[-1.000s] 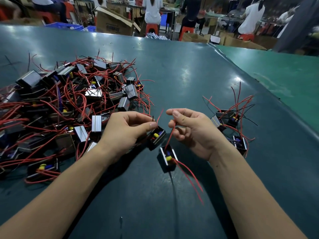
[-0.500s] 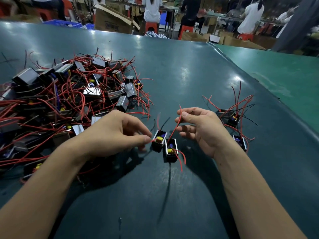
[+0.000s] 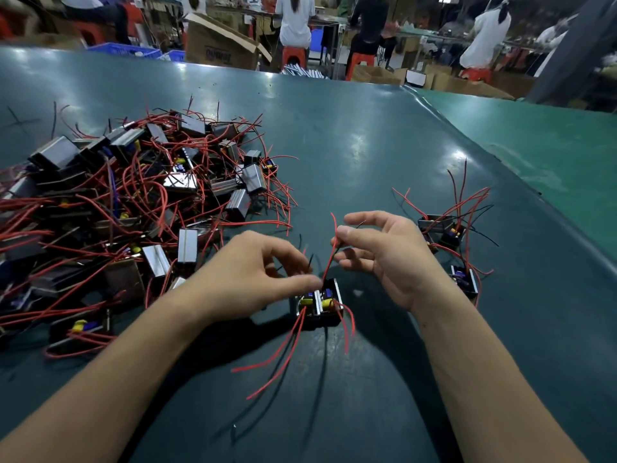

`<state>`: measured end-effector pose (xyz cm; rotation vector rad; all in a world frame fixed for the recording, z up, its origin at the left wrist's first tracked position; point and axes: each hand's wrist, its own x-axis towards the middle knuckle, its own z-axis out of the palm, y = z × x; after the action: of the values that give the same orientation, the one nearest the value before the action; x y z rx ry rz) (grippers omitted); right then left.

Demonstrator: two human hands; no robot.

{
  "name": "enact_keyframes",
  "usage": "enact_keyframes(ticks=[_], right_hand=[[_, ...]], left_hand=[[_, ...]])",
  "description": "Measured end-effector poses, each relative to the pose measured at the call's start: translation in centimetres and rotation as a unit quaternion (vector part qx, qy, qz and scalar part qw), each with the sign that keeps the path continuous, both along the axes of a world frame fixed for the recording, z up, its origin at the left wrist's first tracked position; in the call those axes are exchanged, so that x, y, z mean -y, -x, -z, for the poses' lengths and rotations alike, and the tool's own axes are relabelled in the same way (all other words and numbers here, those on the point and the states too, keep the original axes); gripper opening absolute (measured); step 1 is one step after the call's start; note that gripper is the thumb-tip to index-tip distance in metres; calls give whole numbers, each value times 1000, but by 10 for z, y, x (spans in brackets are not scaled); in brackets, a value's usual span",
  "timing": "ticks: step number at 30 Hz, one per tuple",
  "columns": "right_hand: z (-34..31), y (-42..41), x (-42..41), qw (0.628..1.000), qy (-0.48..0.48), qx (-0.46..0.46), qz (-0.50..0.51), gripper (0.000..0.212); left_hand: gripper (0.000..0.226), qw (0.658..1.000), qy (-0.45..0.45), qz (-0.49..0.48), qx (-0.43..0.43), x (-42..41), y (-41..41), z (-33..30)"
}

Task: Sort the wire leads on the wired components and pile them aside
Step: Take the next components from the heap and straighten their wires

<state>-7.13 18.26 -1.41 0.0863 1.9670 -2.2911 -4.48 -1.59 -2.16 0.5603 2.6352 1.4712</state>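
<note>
Two small black wired components [image 3: 320,301] stand side by side on the green table [image 3: 350,155], their red leads trailing toward me. My left hand [image 3: 247,272] reaches over them from the left, thumb tip at their top and fingers curled down over wires. My right hand [image 3: 384,255] pinches a red lead [image 3: 330,259] and a thin black one between thumb and forefinger, pulling them up from the right component. A big tangled heap of components [image 3: 133,202] with red wires lies at the left. A small sorted pile [image 3: 450,238] sits at the right.
The table's raised right edge [image 3: 534,195] runs diagonally past the sorted pile. Cardboard boxes [image 3: 217,48], blue crates and seated people on red stools line the far side. Bare green surface lies in front of my forearms.
The two components have come together and now stand touching, nearer to me. My left hand has moved right over them; my right hand has lifted the red lead higher.
</note>
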Motion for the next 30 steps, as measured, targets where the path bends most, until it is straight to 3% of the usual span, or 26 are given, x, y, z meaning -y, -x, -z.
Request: enact_keyframes(ticks=[3,7,13,16,22,30], right_hand=[[2,-2,4,993,-83,-78,11,17],[6,-4,11,953,-227,-200,18,19],[4,-9,20,962,-166,-218,-8,18],[2,-10,18,978,-100,-181,-34,14],[-2,-11,19,981,-67,-179,-19,13],[-1,-16,25,981,-43,-183,-49,10]], left_hand=[[5,995,23,0,-97,-5,1,6],[19,978,-21,-42,-202,-4,3,4],[10,972,-159,-80,-152,-15,1,5],[14,970,-138,-139,-146,-13,4,8],[17,969,-130,-100,-184,-15,1,7],[18,947,-77,-147,-274,-12,2,8]])
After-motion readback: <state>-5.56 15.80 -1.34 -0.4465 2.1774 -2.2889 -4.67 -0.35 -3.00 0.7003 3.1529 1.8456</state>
